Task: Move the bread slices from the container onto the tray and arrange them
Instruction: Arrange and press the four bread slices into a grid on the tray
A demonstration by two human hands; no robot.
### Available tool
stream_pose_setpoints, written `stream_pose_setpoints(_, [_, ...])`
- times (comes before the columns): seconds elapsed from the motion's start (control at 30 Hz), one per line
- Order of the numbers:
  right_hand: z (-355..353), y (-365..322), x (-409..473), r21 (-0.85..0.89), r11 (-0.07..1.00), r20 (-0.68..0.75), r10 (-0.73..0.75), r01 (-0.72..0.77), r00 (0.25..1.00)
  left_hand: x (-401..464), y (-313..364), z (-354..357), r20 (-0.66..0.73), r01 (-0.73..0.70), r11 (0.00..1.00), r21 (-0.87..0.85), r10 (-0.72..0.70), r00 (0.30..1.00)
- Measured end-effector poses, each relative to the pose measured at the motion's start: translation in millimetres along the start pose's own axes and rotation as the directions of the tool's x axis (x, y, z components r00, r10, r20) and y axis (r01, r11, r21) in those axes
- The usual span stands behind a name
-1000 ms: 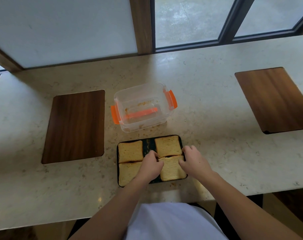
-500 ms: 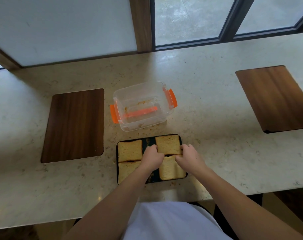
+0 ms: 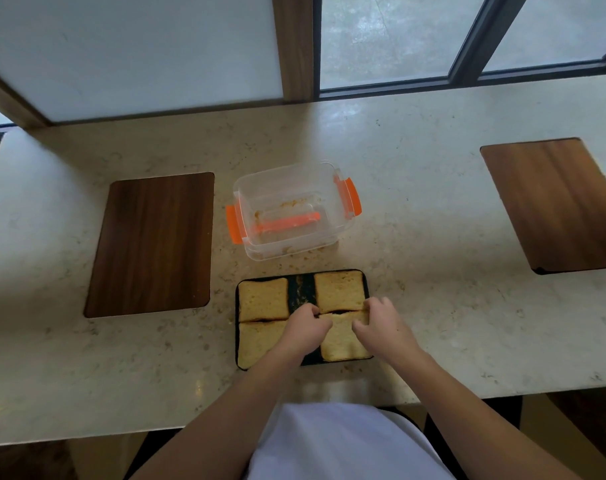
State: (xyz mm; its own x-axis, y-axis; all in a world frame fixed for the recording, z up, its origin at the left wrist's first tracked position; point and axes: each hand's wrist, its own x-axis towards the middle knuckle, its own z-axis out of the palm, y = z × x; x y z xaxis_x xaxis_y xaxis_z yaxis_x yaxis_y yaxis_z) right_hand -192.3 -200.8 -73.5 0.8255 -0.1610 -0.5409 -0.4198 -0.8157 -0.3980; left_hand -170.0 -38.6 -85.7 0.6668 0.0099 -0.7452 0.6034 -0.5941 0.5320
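Observation:
A dark rectangular tray (image 3: 301,289) lies on the counter close to me and holds four toasted bread slices. The far-left slice (image 3: 263,299) and far-right slice (image 3: 339,291) lie flat, and the near-left slice (image 3: 256,344) is partly hidden under my left forearm. My left hand (image 3: 306,327) pinches the far-left corner of the near-right slice (image 3: 339,344). My right hand (image 3: 377,323) pinches its far-right corner. Just beyond the tray stands the clear container (image 3: 284,169) with orange clips, holding only crumbs and an orange strip.
One dark wooden board (image 3: 152,244) is set in the marble counter (image 3: 433,289) to the left, another (image 3: 558,202) at the far right. Crumbs lie around the tray and container. The counter's front edge runs just behind my forearms. Windows line the back.
Both hands slid away from me along the near-right slice to its far corners. That slice's far edge now sits close against the far-right slice.

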Motion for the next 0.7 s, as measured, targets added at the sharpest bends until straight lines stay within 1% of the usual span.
stream_pose_setpoints(0.07, [0,-5,-3,-0.025,0.999,-0.058,-0.029,0.027,0.998,-3,-4,-13,-0.066,-0.040,0.998,0.050,0.044,0.997])
stream_pose_setpoints(0.13, [3,-18,-6,-0.014,0.995,-0.070,-0.101,0.100,0.992,-5,-13,-32,-0.166,-0.071,0.993,0.090,0.086,0.982])
stream_pose_setpoints(0.2, [11,-42,-8,0.005,0.977,-0.013,-0.213,0.213,0.977,-6,-26,-58,-0.267,-0.052,0.993,0.106,0.079,0.960])
stream_pose_setpoints(0.27, [24,-69,-6,0.057,0.962,0.074,-0.270,0.266,0.960,-5,-40,-81,-0.340,-0.010,0.991,0.131,0.055,0.939])
stream_pose_setpoints(0.33, [35,-90,-1,0.101,0.964,0.141,-0.259,0.247,0.955,-2,-50,-97,-0.340,0.026,0.992,0.127,0.019,0.940])
stream_pose_setpoints(0.4, [43,-104,6,0.126,0.974,0.188,-0.208,0.187,0.960,0,-54,-103,-0.301,0.054,0.995,0.089,-0.024,0.953])
stream_pose_setpoints(0.5, [51,-116,13,0.156,0.985,0.264,-0.112,0.072,0.958,3,-56,-106,-0.283,0.041,0.996,0.076,-0.018,0.959])
stream_pose_setpoints(0.57, [55,-121,16,0.173,0.985,0.307,-0.074,0.020,0.949,5,-57,-107,-0.279,0.033,0.998,0.046,-0.018,0.960])
stream_pose_setpoints(0.7, [61,-125,19,0.244,0.969,0.319,-0.034,-0.048,0.947,6,-54,-111,-0.262,0.019,1.000,0.019,-0.013,0.965])
